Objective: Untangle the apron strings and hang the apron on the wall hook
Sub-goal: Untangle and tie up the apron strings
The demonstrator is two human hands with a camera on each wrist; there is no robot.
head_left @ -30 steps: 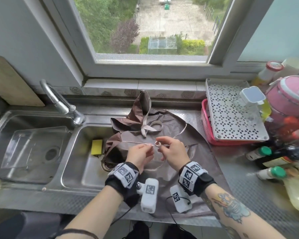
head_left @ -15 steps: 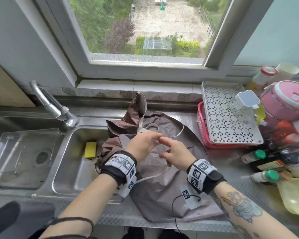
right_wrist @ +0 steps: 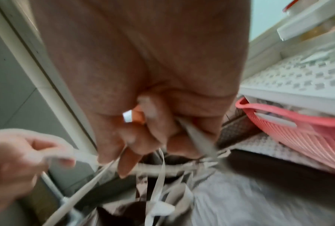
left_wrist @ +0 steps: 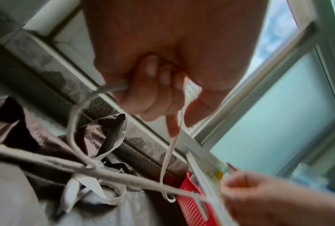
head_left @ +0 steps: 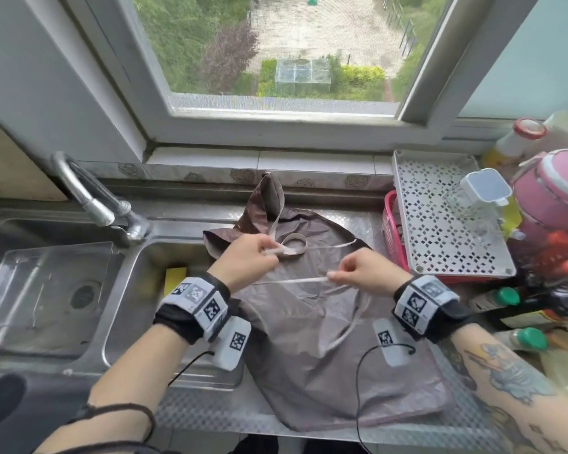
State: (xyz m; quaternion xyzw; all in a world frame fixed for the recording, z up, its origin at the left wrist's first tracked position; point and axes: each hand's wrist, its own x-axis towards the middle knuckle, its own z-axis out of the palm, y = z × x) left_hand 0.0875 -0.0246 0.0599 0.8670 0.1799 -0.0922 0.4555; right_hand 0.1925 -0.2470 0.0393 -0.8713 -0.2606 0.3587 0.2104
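A brown apron point(head_left: 325, 348) lies crumpled on the steel counter, its left edge hanging over the right sink basin. Pale strings point(head_left: 292, 280) cross its upper part, and a wider neck loop point(head_left: 294, 245) lies near the back. My left hand point(head_left: 248, 263) pinches a string beside that loop; in the left wrist view its curled fingers point(left_wrist: 153, 85) grip the string point(left_wrist: 168, 154). My right hand point(head_left: 362, 273) pinches another string pulled taut to the left. The right wrist view shows the right hand's fingers point(right_wrist: 159, 126) curled around strings point(right_wrist: 159, 183). No wall hook is in view.
A double steel sink point(head_left: 56, 283) with a tap point(head_left: 92, 198) lies left; a yellow sponge point(head_left: 174, 278) sits in the right basin. A white perforated tray point(head_left: 446, 224) rests on a red basket point(head_left: 392, 237) at right, beside bottles and a pink container point(head_left: 554, 198). A window stands behind.
My hands were close together over the knot; now they have drawn apart, the left toward the neck loop, the right to the right, stretching a string between them.
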